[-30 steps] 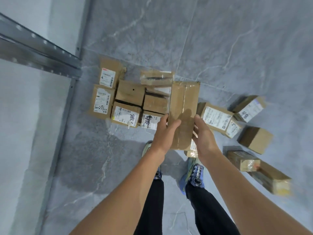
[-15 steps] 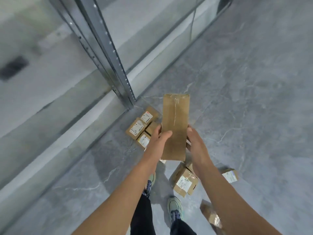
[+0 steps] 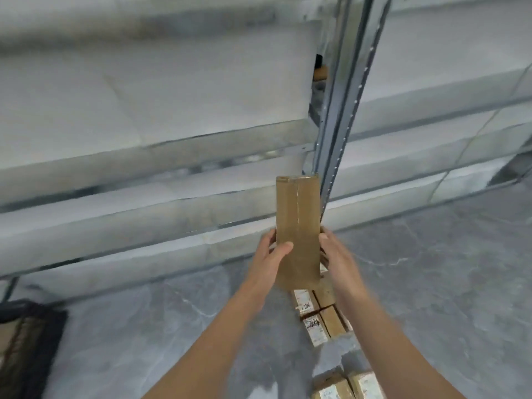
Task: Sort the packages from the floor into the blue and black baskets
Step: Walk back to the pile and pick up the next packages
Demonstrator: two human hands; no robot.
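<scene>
Long cardboard package [image 3: 298, 226]: plain brown, clear tape seam down its length, held upright above the floor [image 3: 431, 283]. Left hand [image 3: 269, 254] and right hand [image 3: 335, 254] grip its lower edges, thumbs in front. Below it, floor packages [image 3: 319, 321] with white labels; handwriting unreadable. Black basket [image 3: 31, 341] far left.

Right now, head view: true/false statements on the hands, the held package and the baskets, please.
1. Both the left hand and the right hand hold the long cardboard package. True.
2. A shipping label on the held package faces the camera. False: that face is plain cardboard with a tape seam.
3. A black basket shows at the lower left edge. True.
4. No packages lie on the floor. False: labelled packages lie below the hands.
5. The blue basket is in view. False: it is not visible.
</scene>
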